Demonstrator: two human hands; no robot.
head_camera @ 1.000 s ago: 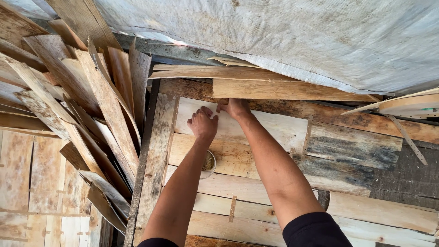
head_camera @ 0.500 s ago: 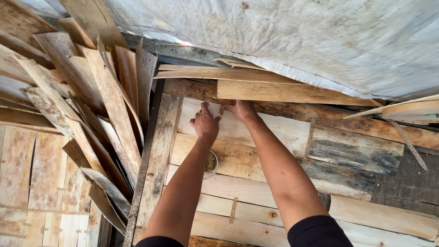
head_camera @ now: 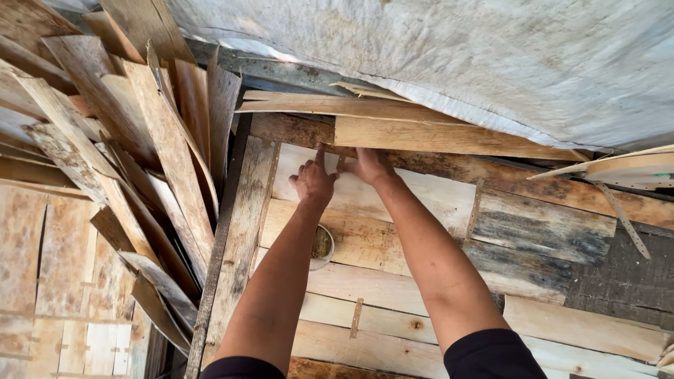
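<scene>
Rough plank panel (head_camera: 393, 281) — pale board (head_camera: 421, 193), both hands (head_camera: 314, 181) pressing.

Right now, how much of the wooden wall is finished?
Most of the panel already carries pale boards laid side by side. Both hands, left hand and right hand, press at the top edge under a long plank. The loose pile of boards beside it lies unused.

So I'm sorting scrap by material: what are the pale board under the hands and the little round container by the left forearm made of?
The pale board looks like raw, unfinished wood: visible grain, matte surface. The round container has a pale rim, perhaps plastic or metal; too small to tell. The left hand and right hand both press on the board.
</scene>
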